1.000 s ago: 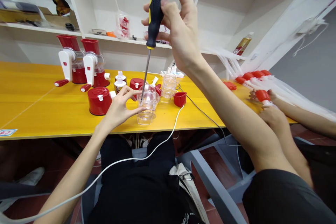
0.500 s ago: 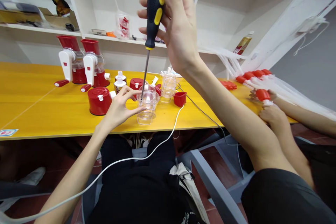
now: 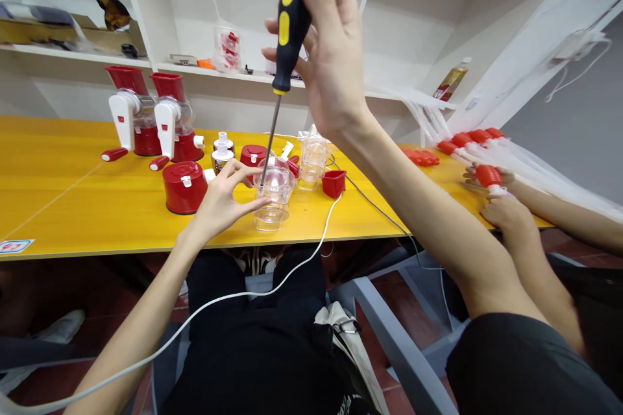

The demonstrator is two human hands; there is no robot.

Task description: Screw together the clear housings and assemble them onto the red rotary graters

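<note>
Near the table's front edge stands a clear plastic housing (image 3: pixel 272 211). Thumb and fingers of my left hand (image 3: pixel 225 191) are closed around its upper part, from the left side. My right hand (image 3: pixel 335 45) is raised above it, gripping a black and yellow screwdriver (image 3: pixel 292 23) by the handle. The shaft slants down and its tip reaches into the upper part of the housing; what the tip touches is too small to make out. Left of my left hand sits a red round base (image 3: pixel 183 188). A red cup-like part (image 3: pixel 333 183) lies to the right of the housing.
Two assembled red and white rotary graters (image 3: pixel 170 120) stand at the back left. Behind the housing are metal drums (image 3: pixel 222 154) and another clear housing (image 3: pixel 311 162). A white cable (image 3: pixel 272 292) crosses my lap. At right, another person's hands (image 3: pixel 503 204) hold a red part.
The screwdriver handle has turned and tilted slightly to the right, with the fingers of my right hand shifted on it. My left hand and the clear housing stay in place.
</note>
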